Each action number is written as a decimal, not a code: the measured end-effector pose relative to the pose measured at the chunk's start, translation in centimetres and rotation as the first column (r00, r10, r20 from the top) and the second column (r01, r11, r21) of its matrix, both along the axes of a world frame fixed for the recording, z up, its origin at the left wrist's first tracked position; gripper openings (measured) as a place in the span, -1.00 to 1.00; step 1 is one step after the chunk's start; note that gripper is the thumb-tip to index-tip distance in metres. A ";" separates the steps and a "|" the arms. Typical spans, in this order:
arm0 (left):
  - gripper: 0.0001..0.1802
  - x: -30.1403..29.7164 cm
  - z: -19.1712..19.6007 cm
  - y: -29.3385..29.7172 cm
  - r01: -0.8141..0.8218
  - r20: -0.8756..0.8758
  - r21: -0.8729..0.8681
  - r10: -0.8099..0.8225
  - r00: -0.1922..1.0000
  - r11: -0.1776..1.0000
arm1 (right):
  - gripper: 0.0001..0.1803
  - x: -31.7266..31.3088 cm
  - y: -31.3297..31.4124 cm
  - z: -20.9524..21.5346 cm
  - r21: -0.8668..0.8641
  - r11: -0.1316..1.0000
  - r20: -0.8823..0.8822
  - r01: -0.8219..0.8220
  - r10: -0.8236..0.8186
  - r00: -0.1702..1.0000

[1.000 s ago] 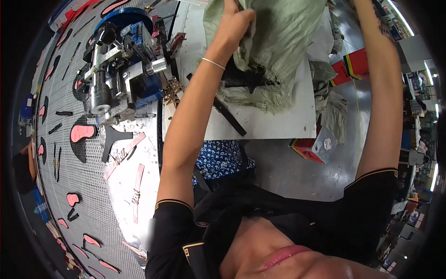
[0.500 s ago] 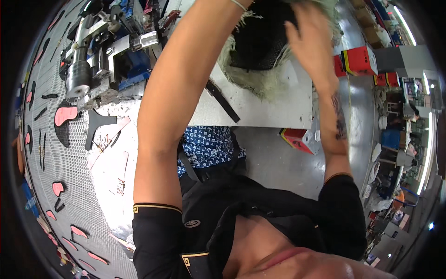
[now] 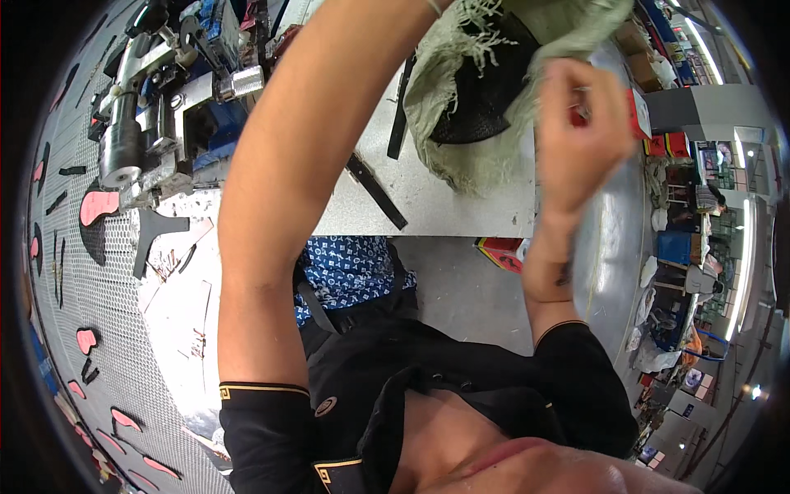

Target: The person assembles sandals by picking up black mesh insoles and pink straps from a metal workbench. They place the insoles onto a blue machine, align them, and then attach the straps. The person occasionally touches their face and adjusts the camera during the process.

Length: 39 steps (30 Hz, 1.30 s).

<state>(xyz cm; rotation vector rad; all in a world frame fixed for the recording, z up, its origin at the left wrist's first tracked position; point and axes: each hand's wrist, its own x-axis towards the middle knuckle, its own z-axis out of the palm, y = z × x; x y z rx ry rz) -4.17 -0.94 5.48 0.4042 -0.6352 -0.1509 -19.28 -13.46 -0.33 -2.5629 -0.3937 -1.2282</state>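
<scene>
The grey worktop point(image 3: 461, 210) carries everything, with a metal machine point(image 3: 156, 123) beyond its left edge. Largest on it is the pale green woven sack point(image 3: 461, 115), lying at the far edge near the right corner, its frayed mouth gaping toward the near edge over a dark lining or dark contents; which of the two cannot be told. Its long axis seems to run away from the person, toward the far edge.

The sack lies just left of and beyond the right hand point(image 3: 580, 136), which is the nearer one in view: its grip is closed, the fingers pinched on the sack's frayed rim. The left hand is out of view past the top of the picture; only the forearm point(image 3: 329, 123) reaches up toward the sack.

A black strap point(image 3: 376, 191) lies slantwise near the worktop's near edge, left of the sack and apart from it.
</scene>
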 end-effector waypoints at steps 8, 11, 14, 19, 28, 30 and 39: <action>-0.20 -2.7 -2.8 1.3 -0.109 -0.108 0.153 0.126 0.986 0.982 | -0.69 5.7 -1.9 -8.3 -0.011 0.968 -0.276 0.251 -0.244 0.930; -0.16 -3.1 -4.7 0.8 -0.188 -0.077 0.134 0.199 0.977 0.973 | -0.37 6.9 -5.9 -6.3 -0.199 0.959 -0.823 0.201 -0.275 0.497; -0.10 -5.6 -7.8 2.7 -0.300 -0.055 0.228 0.320 0.946 0.926 | -0.34 5.0 -6.4 -0.6 0.254 0.944 -0.872 -0.211 0.317 0.372; -0.20 -11.6 -13.8 3.7 -0.506 -0.144 0.322 0.570 0.809 0.800 | -0.30 11.9 -17.5 4.6 0.789 0.487 0.018 -0.374 0.591 0.806; -0.12 -17.4 -23.1 8.6 -0.474 -0.174 0.606 0.688 0.705 0.639 | -0.25 34.8 -26.7 -12.6 0.771 0.354 -0.619 0.530 0.222 0.753; -0.09 -17.8 -24.8 8.5 -0.406 -0.174 0.668 0.662 0.729 0.623 | -0.30 35.3 -27.0 -13.2 0.728 0.424 -0.658 0.538 0.215 0.722; -0.06 -16.8 -24.8 8.5 -0.427 0.104 0.853 0.704 0.703 0.300 | -0.55 48.9 -20.3 -0.8 0.943 0.328 -0.267 0.056 0.647 0.714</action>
